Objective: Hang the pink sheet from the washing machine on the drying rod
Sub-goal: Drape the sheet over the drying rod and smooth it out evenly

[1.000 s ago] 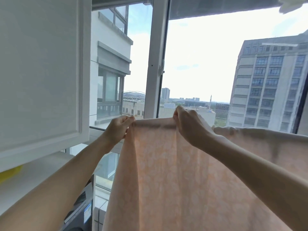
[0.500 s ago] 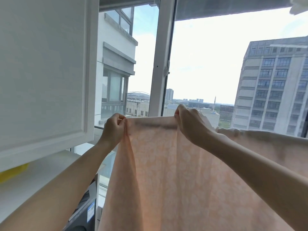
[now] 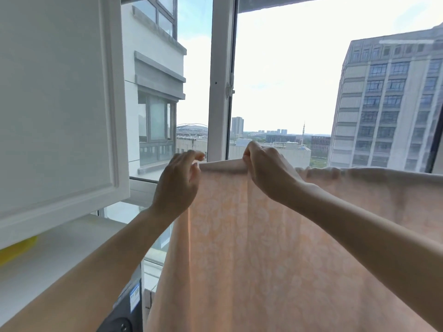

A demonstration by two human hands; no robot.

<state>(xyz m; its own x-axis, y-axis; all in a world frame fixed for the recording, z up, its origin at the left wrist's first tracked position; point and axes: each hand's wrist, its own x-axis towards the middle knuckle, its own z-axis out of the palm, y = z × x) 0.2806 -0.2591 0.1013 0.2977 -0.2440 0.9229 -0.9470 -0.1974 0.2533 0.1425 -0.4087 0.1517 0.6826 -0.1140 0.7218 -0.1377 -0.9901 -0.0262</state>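
A: What is biggest? The pink sheet point(image 3: 275, 248). It fills the view from six o'clock round to three, draped over a line at its top fold. The drying rod itself is hidden under the cloth. Behind it stands the window frame point(image 3: 219, 92) at twelve, and a white cabinet door point(image 3: 55, 104) takes up nine to eleven o'clock.

B: And the arms?

A: Both reach up and forward from the lower corners, forearms bare. The right hand point(image 3: 268, 173) sits just right of centre, knuckles toward the camera, its fingers point(image 3: 249, 152) curled over the top fold and pinching it. The left hand point(image 3: 178, 183) is just left of centre, palm turned inward, beside the sheet's left corner.

B: Does the left one grip the cloth?

A: No. Its fingers point(image 3: 195, 154) are loosely bent and spread above the corner, and the thumb is near the edge, with nothing held between them.

B: What differs from half a second ago?

A: Then the left hand pinched that corner; now it has let go and opened. The right hand keeps its hold on the fold. The sheet hangs much as before.
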